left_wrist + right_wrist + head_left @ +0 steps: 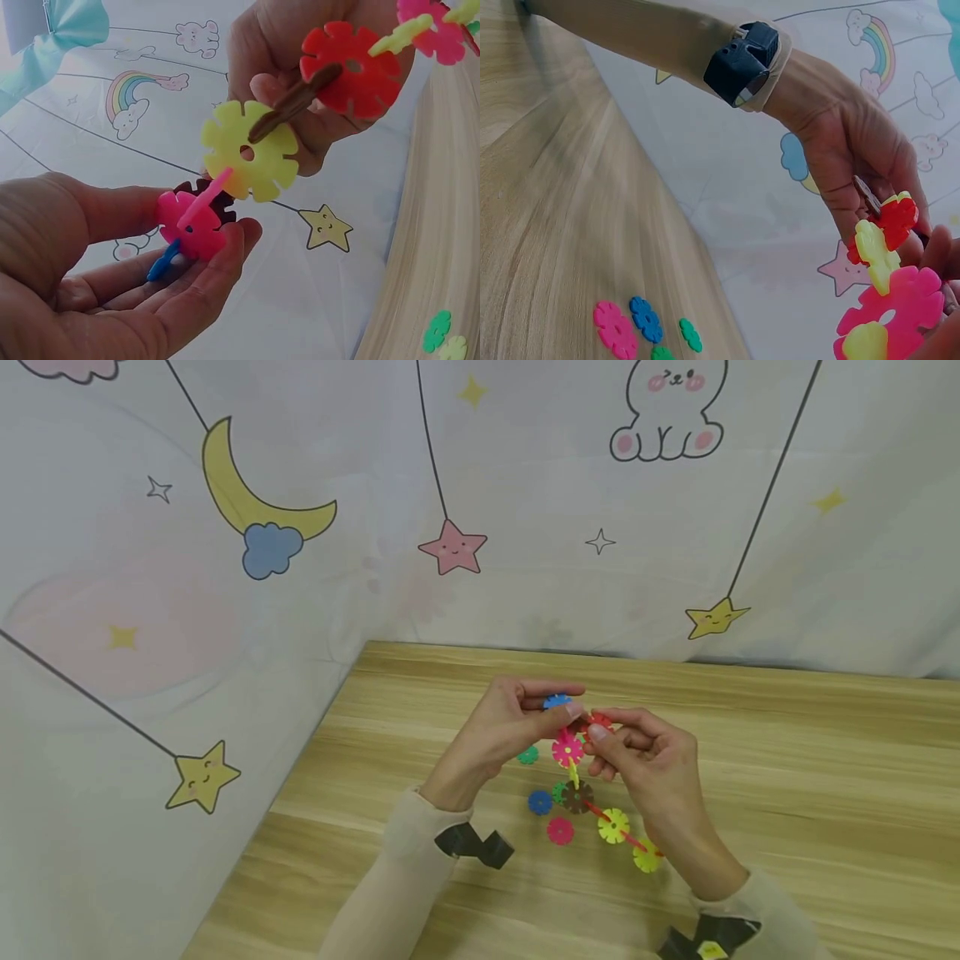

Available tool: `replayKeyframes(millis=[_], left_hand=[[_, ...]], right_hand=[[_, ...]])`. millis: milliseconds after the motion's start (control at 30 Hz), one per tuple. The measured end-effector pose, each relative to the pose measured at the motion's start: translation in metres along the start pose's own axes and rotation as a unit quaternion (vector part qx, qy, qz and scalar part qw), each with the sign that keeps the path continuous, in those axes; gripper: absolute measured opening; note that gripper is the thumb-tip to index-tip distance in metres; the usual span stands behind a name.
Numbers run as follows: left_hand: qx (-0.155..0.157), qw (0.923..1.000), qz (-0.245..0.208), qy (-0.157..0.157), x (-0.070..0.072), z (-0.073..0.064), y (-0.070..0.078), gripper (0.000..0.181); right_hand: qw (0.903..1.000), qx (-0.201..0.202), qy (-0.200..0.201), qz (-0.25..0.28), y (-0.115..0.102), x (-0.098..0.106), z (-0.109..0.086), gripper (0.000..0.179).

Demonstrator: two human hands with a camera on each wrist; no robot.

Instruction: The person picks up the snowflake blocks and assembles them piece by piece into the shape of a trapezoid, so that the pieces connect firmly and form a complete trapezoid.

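Note:
A chain of slotted, flower-shaped plastic discs runs between the hands and hangs below them. My left hand (pixel 504 720) pinches a pink disc (pixel 193 232) and a dark brown one behind it between thumb and fingers. A blue disc (pixel 557 702) is joined on there. My right hand (pixel 660 760) holds the chain at a red disc (pixel 600 722), thumb in front. Between the hands, a yellow disc (pixel 251 154) links to the red one through a brown disc (pixel 296 101). Farther down are a brown disc (pixel 577 797) and a yellow disc (pixel 613 826).
Loose discs lie on the wooden table (pixel 810 793): a green disc (pixel 528 755), a blue disc (pixel 540 802) and a pink disc (pixel 560 832). A pale cloth wall (pixel 540 602) with cartoon prints stands along the table's back and left edges.

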State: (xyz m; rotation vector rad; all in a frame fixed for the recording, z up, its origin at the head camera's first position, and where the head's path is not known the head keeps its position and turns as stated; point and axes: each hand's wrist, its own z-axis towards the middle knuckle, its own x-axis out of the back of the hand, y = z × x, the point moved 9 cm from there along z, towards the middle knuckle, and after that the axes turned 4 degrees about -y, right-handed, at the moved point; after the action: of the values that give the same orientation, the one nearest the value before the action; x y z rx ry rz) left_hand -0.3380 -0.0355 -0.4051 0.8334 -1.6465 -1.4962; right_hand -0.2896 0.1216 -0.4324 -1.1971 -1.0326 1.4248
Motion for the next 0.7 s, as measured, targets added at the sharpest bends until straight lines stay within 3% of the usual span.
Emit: replayKeyframes(millis=[400, 700], left_hand=[[0.017, 0.9997, 0.015, -0.007, 0.0038, 0.0007, -0.0026, 0.035], [0.016, 0.9995, 0.016, -0.02, 0.0069, 0.0007, -0.0008, 0.031]], right_hand=[[0.9986, -0.01, -0.047, -0.021, 0.0043, -0.0016, 0.0017, 0.023], [0.9966, 0.03, -0.057, -0.052, -0.0015, 0.0014, 0.0006, 0.025]])
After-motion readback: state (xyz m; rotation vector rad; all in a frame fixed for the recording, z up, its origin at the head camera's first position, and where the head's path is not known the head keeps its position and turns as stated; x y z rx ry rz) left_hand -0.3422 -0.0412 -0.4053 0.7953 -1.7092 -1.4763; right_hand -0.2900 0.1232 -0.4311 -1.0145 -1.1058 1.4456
